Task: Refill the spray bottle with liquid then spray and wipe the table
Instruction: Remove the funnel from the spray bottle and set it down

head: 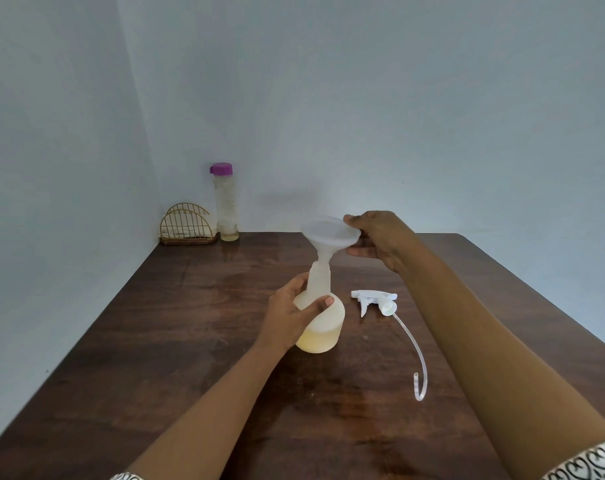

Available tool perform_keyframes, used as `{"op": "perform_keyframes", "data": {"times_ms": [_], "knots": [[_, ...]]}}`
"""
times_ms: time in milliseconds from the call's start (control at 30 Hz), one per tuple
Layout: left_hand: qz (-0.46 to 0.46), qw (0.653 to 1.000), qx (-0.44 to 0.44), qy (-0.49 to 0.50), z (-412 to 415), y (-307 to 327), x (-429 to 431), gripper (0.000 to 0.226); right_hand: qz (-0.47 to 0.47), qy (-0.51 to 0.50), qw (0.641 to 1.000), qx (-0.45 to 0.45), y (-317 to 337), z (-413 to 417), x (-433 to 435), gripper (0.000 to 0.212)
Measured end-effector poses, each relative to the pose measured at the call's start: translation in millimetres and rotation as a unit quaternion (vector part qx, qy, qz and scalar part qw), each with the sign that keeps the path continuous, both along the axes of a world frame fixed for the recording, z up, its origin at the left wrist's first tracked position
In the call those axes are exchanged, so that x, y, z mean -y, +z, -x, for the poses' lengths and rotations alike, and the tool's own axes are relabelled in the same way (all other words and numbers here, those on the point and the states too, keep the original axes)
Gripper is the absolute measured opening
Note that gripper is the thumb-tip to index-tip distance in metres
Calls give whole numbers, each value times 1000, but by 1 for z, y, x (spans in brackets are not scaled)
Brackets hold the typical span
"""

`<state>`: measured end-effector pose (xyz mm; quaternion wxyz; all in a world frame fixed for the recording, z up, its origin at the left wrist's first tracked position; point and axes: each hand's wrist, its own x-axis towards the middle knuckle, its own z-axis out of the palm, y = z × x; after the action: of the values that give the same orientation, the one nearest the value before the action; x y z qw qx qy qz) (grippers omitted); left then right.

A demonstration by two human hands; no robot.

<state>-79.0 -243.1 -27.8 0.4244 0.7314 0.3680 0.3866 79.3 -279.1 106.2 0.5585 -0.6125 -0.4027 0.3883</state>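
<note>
A translucent spray bottle (323, 327) stands upright mid-table with pale yellow liquid in its lower part. My left hand (292, 315) grips its shoulder from the left. A white funnel (328, 233) sits tilted with its stem in the bottle's neck; my right hand (380, 239) pinches the funnel's right rim. The white trigger sprayer head (373, 300) with its long curved dip tube (415, 355) lies on the table to the right of the bottle. A tall clear refill bottle (226, 202) with a purple cap stands at the back left, a little liquid at its bottom.
A gold wire holder (187, 225) with white napkins stands in the back left corner beside the refill bottle. The dark wooden table (176, 341) meets walls at the back and left; its right edge runs diagonally at the right.
</note>
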Motion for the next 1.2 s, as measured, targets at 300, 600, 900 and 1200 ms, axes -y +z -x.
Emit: {"op": "perform_keyframes", "data": {"times_ms": [300, 600, 900, 1200], "knots": [[54, 998, -16, -21, 5, 2, -2, 61, 30, 3, 998, -49, 20, 2, 7, 16], [79, 992, -98, -9, 53, -4, -43, 83, 16, 52, 991, 122, 45, -2, -49, 13], [-15, 941, -233, 247, 115, -29, -126, 34, -245, 176, 573, 762, -63, 11, -137, 18], [-62, 917, -298, 259, 120, -44, -137, 33, -354, 342, 421, 762, -137, -8, -149, 18]]}}
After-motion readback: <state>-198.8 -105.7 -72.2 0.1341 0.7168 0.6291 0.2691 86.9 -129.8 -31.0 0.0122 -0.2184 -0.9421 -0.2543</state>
